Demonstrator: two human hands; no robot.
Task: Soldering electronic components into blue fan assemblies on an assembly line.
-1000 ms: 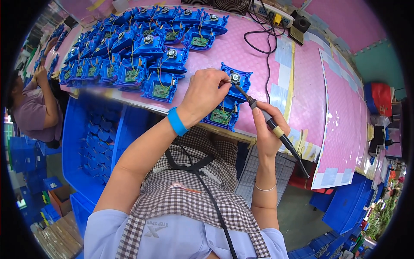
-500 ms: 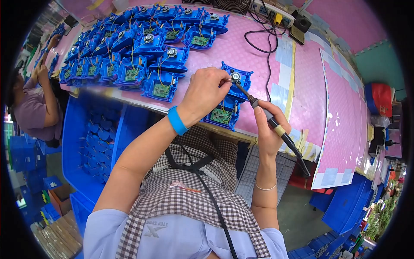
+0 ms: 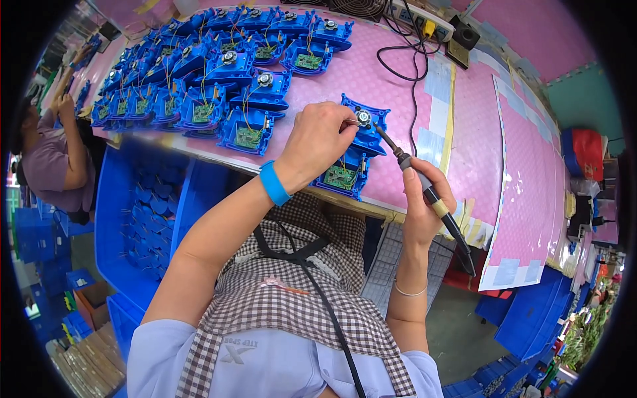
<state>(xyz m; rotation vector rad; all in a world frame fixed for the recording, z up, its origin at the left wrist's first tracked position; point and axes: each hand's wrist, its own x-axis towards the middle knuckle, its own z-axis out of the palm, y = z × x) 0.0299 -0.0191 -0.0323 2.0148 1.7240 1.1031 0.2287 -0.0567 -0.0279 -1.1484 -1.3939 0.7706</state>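
- Blue housing, lying at frame centre on the pink worktop, exposing its circuit board.
- Left hand fingers pinching a wire, steadying the joint.
- Right hand fingers gripping the soldering iron, tip reaching the housing.

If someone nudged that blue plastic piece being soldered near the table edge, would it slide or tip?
The blue housing looks like thin hollow plastic, so probably light. It would likely slide on the pink mat if the left hand let go. Its thin wires and green board look delicate, so a rough shove might strain them.
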